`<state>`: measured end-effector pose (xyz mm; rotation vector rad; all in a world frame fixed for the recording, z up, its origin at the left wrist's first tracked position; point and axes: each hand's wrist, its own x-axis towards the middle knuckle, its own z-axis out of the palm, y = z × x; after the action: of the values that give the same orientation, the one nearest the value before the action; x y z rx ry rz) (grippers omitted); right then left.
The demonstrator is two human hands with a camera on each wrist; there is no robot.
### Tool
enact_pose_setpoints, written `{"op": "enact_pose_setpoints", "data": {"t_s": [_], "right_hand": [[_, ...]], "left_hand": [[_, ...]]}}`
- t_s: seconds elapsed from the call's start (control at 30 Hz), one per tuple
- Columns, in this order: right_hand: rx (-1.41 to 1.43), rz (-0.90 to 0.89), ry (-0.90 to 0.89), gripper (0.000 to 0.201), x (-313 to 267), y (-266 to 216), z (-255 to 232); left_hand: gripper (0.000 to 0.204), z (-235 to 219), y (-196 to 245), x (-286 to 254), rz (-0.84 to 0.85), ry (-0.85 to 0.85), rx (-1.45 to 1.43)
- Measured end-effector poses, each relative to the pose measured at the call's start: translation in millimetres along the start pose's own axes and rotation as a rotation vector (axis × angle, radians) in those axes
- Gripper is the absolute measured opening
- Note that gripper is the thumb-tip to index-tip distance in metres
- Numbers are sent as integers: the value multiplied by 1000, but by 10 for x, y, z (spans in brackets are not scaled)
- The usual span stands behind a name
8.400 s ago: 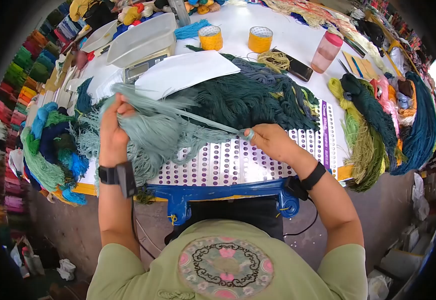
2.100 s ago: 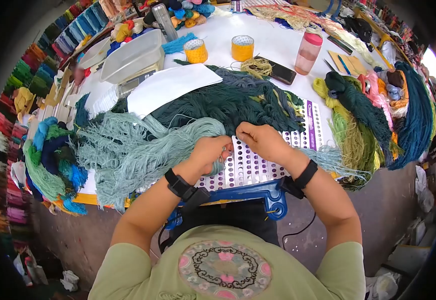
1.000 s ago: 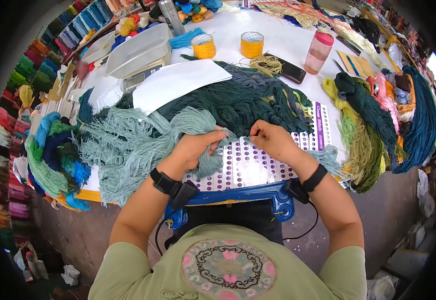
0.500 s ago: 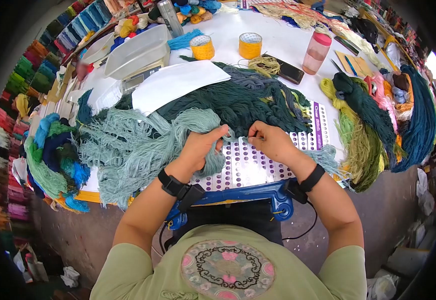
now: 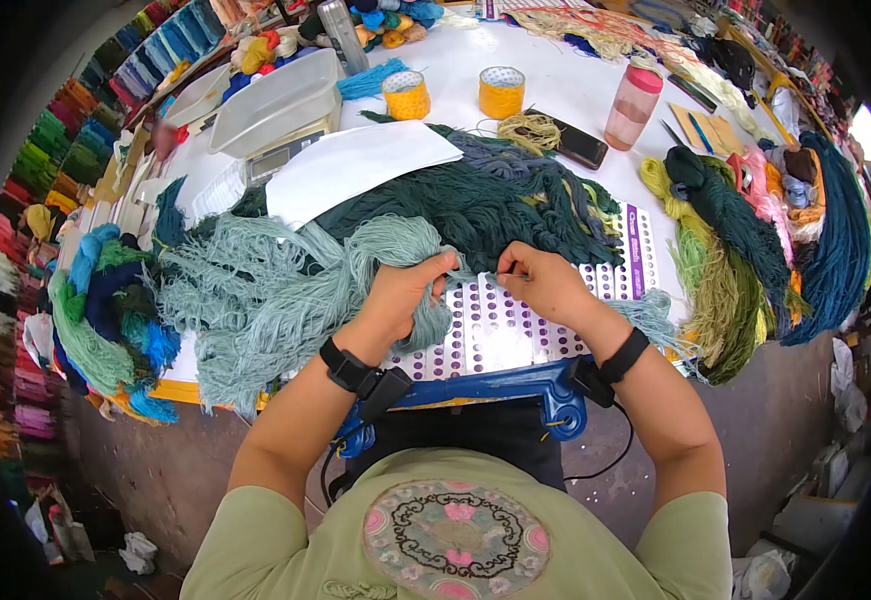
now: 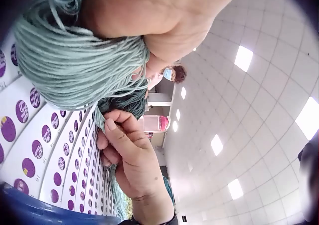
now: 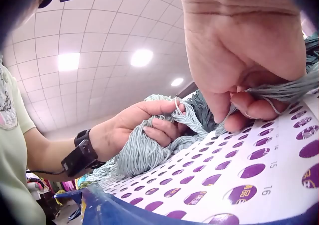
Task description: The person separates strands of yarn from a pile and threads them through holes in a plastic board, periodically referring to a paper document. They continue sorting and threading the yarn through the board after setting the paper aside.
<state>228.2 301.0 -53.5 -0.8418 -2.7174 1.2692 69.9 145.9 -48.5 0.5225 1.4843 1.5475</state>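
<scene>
In the head view, my left hand (image 5: 396, 300) grips a pale blue-green yarn skein (image 5: 393, 241), its strands looped in a thick bundle around the fingers. To its right, my right hand (image 5: 548, 285) pinches the narrow end of the same yarn between thumb and fingertips, close over the white punched card. Seen from the right wrist, yarn strands (image 7: 286, 91) pass through the curled right fingers and out past the palm. A short stretch of yarn (image 7: 192, 120) spans the gap between both hands. More loose pale yarn (image 5: 246, 310) spreads to the left.
A dark green yarn heap (image 5: 406, 205) lies behind the hands, partly under white paper (image 5: 356, 170). The punched card (image 5: 501, 330) has rows of purple-looking holes. Tape rolls (image 5: 502, 92), a phone (image 5: 581, 145) and a bottle (image 5: 634, 108) stand farther back. Coloured skeins (image 5: 726, 250) hang at right.
Earlier the left hand was raised at far left, yarn stretched between the hands. Both hands then came together at the middle. Over the last half second they hardly move.
</scene>
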Motion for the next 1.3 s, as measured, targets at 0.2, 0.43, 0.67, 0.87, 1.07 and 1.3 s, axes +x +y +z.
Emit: {"op": "enact_pose_setpoints", "data": {"t_s": [0.2,0.43,0.67,0.87,1.07,1.3], "right_hand": [[4,3,3,22,-1,11,4],[7,-13,18,20,-2,30,19],[398,-39,-9,24,17,11,43],[440,-178,-178,31,145,285,129],[121,-201,-131,66,7,112,-16],[27,-276,-13,61,-25,53,44]], "left_hand": [[18,40,10,0,46,42,-60],[20,-44,-81,33,15,-23,106],[37,202,37,-29,-279,-409,8],[26,262,59,60,-316,-347,429],[18,-771,467,-155,-234,-399,-769],[13,-1529,875,-378,412,777,-482]]}}
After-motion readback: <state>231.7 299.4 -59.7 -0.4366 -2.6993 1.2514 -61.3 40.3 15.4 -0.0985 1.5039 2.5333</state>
